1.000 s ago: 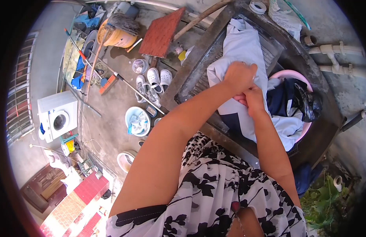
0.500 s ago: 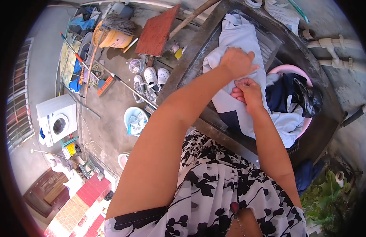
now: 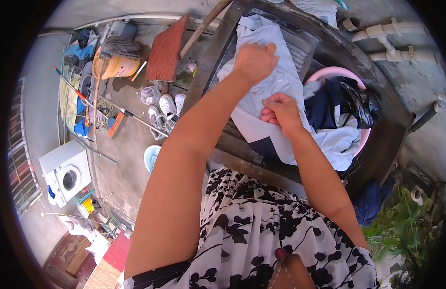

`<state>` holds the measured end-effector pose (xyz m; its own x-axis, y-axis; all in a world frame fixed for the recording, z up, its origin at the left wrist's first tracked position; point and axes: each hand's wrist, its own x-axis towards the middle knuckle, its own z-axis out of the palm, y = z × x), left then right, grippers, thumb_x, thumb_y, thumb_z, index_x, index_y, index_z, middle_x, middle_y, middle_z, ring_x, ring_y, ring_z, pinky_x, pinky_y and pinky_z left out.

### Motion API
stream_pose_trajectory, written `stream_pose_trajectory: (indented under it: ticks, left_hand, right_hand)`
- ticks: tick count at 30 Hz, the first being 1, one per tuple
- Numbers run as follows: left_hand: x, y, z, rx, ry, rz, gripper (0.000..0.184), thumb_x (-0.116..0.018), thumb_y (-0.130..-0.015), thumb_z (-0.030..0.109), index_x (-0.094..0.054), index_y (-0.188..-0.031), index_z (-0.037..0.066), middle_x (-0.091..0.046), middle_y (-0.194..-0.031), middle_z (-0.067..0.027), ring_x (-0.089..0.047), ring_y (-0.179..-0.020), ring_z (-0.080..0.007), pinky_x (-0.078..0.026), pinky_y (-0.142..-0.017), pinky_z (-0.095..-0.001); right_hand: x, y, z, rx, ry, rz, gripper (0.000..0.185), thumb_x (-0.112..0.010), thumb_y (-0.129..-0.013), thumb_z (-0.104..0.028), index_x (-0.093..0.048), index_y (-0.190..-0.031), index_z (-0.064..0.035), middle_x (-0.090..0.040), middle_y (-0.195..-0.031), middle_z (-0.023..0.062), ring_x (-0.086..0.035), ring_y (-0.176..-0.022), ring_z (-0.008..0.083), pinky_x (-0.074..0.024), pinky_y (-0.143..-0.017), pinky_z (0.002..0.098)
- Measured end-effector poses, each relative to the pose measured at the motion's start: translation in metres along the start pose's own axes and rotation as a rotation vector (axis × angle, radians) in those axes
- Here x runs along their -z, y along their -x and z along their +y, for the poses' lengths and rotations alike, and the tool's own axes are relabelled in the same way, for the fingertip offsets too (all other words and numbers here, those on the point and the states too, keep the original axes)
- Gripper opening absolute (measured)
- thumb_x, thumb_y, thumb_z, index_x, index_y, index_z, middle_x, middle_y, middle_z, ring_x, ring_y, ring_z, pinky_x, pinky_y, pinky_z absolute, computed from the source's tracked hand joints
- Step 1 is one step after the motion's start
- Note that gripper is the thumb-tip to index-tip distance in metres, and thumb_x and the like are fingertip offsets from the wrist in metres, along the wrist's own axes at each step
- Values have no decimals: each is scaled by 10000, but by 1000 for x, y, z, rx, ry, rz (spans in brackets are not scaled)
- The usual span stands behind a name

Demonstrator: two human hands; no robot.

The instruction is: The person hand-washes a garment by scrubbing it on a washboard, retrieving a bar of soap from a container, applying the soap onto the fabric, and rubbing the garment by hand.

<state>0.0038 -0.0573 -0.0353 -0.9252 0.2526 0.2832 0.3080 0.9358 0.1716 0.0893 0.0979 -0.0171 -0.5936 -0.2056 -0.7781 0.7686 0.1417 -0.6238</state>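
A pale grey garment point(image 3: 259, 103) with a dark navy patch lies spread over the ridged slab of a dark stone sink point(image 3: 213, 77). My left hand point(image 3: 256, 62) is closed in a fist on its upper part; whatever lies inside the fingers is hidden. Lower and to the right, my right hand point(image 3: 283, 114) has its thumb and fingers pinched on the cloth. The two hands are apart, with creased fabric between them. Beside the slab, a pink basin point(image 3: 336, 72) holds navy and pale clothes point(image 3: 324, 107), and part of the pale cloth hangs over its near side.
White pipes point(image 3: 386, 41) run along the wall at the upper right. On the floor at left are white clogs point(image 3: 168, 106), a light blue basin point(image 3: 150, 156), a red board point(image 3: 166, 50), a yellow bucket point(image 3: 118, 66), long poles and a white washing machine point(image 3: 66, 174). Plants point(image 3: 403, 221) grow at lower right.
The hands, close together at first, have moved apart, my left hand going up along the garment. The whole view has shifted, so the sink and basin sit further left.
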Motion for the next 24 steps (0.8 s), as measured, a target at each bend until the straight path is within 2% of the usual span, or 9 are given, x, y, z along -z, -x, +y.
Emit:
stream_pose_trajectory:
  ticks: [2, 6, 9, 11, 15, 17, 20, 22, 24]
  left_hand:
    - [1, -15, -23, 150, -42, 19, 302, -607, -898, 355, -534, -902, 62, -679, -745, -126, -669, -673, -319, -521, -600, -446]
    - [0, 19, 24, 189, 122, -40, 293, -612, -891, 339, -528, -905, 59, -663, -703, -145, -663, -661, -349, -522, -613, -474]
    - [13, 34, 51, 100, 186, -231, 286, -598, -884, 340, -545, -924, 62, -691, -760, -118, -682, -708, -312, -526, -654, -443]
    - [16, 36, 39, -128, 277, -295, 266, -587, -888, 324, -553, -916, 62, -687, -746, -120, -681, -708, -313, -526, -661, -445]
    - [-11, -1, -9, -167, 60, -180, 241, -586, -902, 295, -537, -904, 59, -659, -713, -152, -663, -685, -350, -518, -618, -468]
    - [-18, -4, -5, 102, 62, -31, 241, -605, -885, 292, -544, -912, 60, -655, -723, -154, -656, -683, -348, -513, -620, -464]
    - [1, 30, 46, 136, 271, 18, 250, -660, -835, 278, -543, -913, 70, -644, -720, -147, -645, -661, -342, -495, -590, -473]
    - [15, 48, 68, 112, 353, 55, 235, -665, -828, 276, -545, -868, 78, -643, -717, -135, -644, -656, -334, -490, -589, -478]
    - [15, 58, 68, 15, 502, 43, 207, -668, -822, 262, -560, -835, 85, -643, -700, -116, -643, -653, -327, -491, -589, -473]
  right_hand:
    - [1, 0, -1, -20, -5, 13, 154, -695, -880, -153, -605, -933, -40, -683, -761, 97, -677, -567, 169, -478, -472, 234]
    - [0, -4, 2, 11, -24, -6, 136, -677, -892, -143, -604, -953, -46, -686, -761, 89, -678, -573, 165, -500, -483, 236]
    - [2, -5, 6, 4, -21, 2, 129, -660, -902, -142, -604, -977, -54, -692, -766, 81, -678, -577, 160, -519, -497, 241]
    - [2, -6, 6, 2, -11, 11, 130, -650, -905, -137, -603, -990, -51, -693, -768, 85, -679, -577, 163, -524, -498, 242]
    - [2, -4, 2, -8, 29, -30, 121, -635, -917, -150, -599, -988, -59, -696, -773, 87, -677, -570, 164, -513, -491, 245]
    - [4, -3, 3, -12, 46, -53, 118, -629, -923, -155, -597, -989, -63, -696, -772, 86, -676, -568, 164, -509, -490, 246]
    - [1, -6, 4, -7, -17, -20, 97, -639, -911, -136, -603, -924, -47, -685, -761, 90, -679, -561, 174, -484, -461, 238]
    - [4, -7, 12, 110, -157, -18, 139, -635, -922, -166, -602, -1034, -91, -684, -780, 59, -669, -580, 156, -492, -500, 232]
    - [5, -5, 13, 156, -194, 19, 135, -635, -921, -170, -611, -1033, -100, -679, -785, 53, -667, -585, 154, -490, -496, 230]
